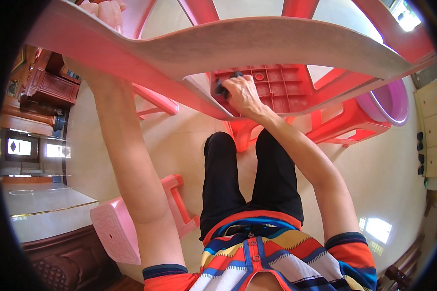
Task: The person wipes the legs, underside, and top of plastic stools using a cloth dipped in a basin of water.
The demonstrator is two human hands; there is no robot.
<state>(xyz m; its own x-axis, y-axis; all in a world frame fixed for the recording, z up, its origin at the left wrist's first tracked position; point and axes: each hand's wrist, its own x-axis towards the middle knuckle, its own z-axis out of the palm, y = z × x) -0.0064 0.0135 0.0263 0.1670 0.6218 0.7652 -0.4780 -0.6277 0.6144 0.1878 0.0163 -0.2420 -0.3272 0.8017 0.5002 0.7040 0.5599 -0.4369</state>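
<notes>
A large red plastic stool (269, 43) is tilted in front of me, its legs towards me and the ribbed underside of its seat (284, 85) showing between them. At the upper left, my left hand (107, 14) grips the stool's frame, fingers curled over the edge; the frame hides part of the hand and wrist. My right hand (244, 91) reaches in between the legs and holds a small black object (220, 86) against the ribbed underside. The fingers cover much of that object, so its kind is unclear.
To the right, a purple basin (389, 98) sits at another red plastic stool (338, 123). A pink plastic stool (114, 229) is by my left arm, and more pink stool legs (160, 100) show farther forward. Carved wooden furniture (54, 82) lines the left side of the tiled floor (178, 152).
</notes>
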